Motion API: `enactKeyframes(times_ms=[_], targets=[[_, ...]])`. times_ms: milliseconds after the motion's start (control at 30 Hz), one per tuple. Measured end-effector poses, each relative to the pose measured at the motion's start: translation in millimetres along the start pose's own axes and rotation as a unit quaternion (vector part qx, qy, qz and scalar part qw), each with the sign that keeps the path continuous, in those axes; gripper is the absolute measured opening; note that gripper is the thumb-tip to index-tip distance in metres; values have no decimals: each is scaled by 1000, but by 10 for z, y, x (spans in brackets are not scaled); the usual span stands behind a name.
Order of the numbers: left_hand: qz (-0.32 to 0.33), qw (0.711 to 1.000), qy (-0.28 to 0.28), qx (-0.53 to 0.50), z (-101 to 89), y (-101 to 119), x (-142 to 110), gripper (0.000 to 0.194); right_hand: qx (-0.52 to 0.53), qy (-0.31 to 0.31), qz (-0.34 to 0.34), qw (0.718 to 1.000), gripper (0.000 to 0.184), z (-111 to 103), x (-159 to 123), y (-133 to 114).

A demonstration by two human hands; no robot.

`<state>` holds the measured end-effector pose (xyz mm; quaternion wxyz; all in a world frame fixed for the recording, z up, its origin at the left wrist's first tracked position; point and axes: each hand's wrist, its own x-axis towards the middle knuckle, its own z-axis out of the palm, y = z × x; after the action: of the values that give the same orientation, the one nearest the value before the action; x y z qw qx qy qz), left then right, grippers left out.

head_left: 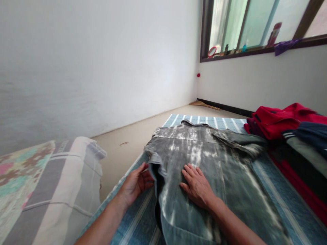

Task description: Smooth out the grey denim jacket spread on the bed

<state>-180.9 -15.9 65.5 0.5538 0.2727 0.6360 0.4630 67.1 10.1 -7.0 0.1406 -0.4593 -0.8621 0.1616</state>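
Observation:
A grey-green denim jacket [194, 153] with pale, bleached-looking streaks lies back side up, its collar pointing away from me. My right hand [196, 185] rests flat on the middle of its back, fingers stretched out. At the jacket's left edge, my left hand [138, 182] has curled fingers against the raised cloth. The grip there is partly hidden. Dark lining shows in the gap along that edge. On the right, one sleeve [240, 141] is folded across near the shoulder.
Beneath the jacket is a blue striped mat [281, 207]. Folded clothes [293, 126] are piled at the right. A striped grey-and-white bundle of bedding [68, 180] sits at the left. A thin loop [124, 143] lies on the floor by the wall. Small items line the windowsill [245, 53].

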Motion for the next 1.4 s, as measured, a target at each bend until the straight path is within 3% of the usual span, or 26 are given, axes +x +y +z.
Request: enactKeyframes(times_ms=[133,233,300,400,533,600,667,733,800,933,1067,1267,1400], targets=[[31,968,56,244,194,-105,-63,47,-4,13,-16,1000,51,32,-2,34],[14,954,64,294,160,-109,-136,50,-2,19,-18,1000,51,46,1,45],[-1,966,55,254,120,-99,-149,46,2,20,-19,1000,50,46,1,45],[-29,996,-5,86,121,-92,-99,26,7,30,-23,999,46,27,-8,36],[-19,990,-30,-140,321,-173,8,5,12,52,-39,998,41,-27,-28,17],[-28,991,-28,-127,475,-255,24,5,9,57,-47,997,41,-44,-32,14],[-37,998,-34,-24,612,-326,9,3,5,61,-51,997,42,-39,-30,23],[-12,996,-56,75,703,-355,-18,13,8,71,-54,996,42,-10,-25,49],[11,990,-93,104,752,-349,-29,25,20,93,-59,994,41,32,-24,84],[-31,987,-144,-63,831,-355,39,29,37,139,-79,986,40,90,-27,136],[-85,963,-110,-230,965,-389,140,22,31,150,-80,985,39,108,-17,133],[-84,954,-72,-277,1104,-313,214,26,37,180,-85,979,43,142,2,151],[-78,953,-53,-289,1093,-286,249,23,36,126,-81,988,43,62,-8,151]])
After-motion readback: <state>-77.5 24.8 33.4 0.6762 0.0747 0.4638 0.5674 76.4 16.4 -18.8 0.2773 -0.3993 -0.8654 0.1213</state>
